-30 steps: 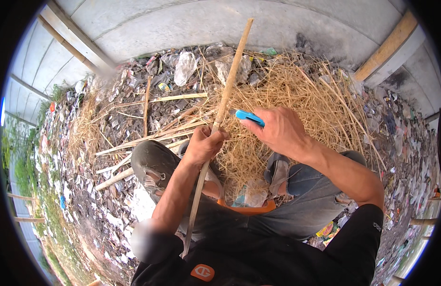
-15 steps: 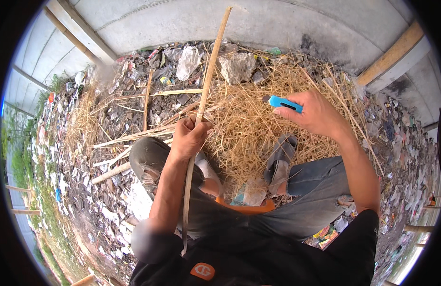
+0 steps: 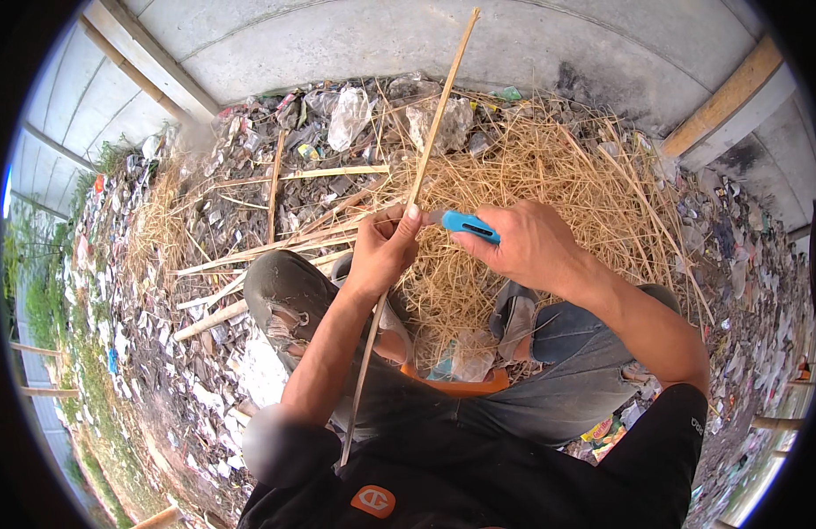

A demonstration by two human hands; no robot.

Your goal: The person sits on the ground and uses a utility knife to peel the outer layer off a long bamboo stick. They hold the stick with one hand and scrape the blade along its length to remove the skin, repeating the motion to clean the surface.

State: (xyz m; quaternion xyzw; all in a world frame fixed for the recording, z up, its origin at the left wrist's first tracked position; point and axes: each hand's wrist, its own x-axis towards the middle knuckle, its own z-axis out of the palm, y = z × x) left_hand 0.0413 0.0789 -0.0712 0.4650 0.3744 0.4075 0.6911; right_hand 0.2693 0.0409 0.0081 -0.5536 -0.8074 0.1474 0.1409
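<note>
My left hand (image 3: 386, 247) grips a long, thin bamboo strip (image 3: 441, 106) at about its middle. The strip slants from my lap up toward the wall, its far end leaning right. In my right hand (image 3: 536, 247) is a blue utility knife (image 3: 471, 227), its short blade pointing left. The blade's tip comes right up to the strip beside my left thumb; whether it touches the strip I cannot tell. Both hands are closed, above a heap of pale shavings (image 3: 549, 167) between my feet.
Several bamboo strips (image 3: 328, 172) lie on the litter-strewn ground to the left. A pale rock (image 3: 447, 132) sits by the concrete wall (image 3: 355, 44). Beneath my legs shows an orange stool edge (image 3: 465, 386). Posts (image 3: 721, 101) lean on the wall at the right.
My right hand has brought the utility knife left and down to my left hand. The left hand has shifted slightly right, and the bamboo strip's far end has swung right and turned edge-on.
</note>
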